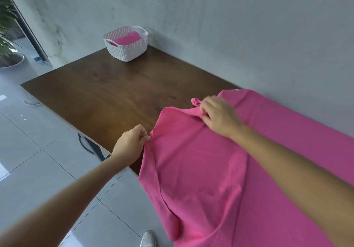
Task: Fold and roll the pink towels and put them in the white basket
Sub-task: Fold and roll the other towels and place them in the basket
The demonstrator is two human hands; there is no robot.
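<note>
A: Where did the pink towel (201, 170) lie, and how was it held?

B: It was spread over the near right part of the wooden table (107, 93), its near portion draping over the table's front edge toward the tiled floor (38, 151). The left hand (130, 145) pinched the towel's left edge between thumb and curled fingers. The right hand (218, 116) gripped a bunched corner at the towel's far edge, fingers curled round the fabric.

A: And beneath it?

B: More pink towel fabric (297, 124) lay flat on the table's right side, against the grey wall (229, 36).

A: Where was the white basket (126, 49)?

B: At the far corner of the table, well apart from both hands, with a pink towel roll (127, 38) inside. A potted plant (7, 26) stood at far left; a white shoe (149, 239) showed at the bottom edge.
</note>
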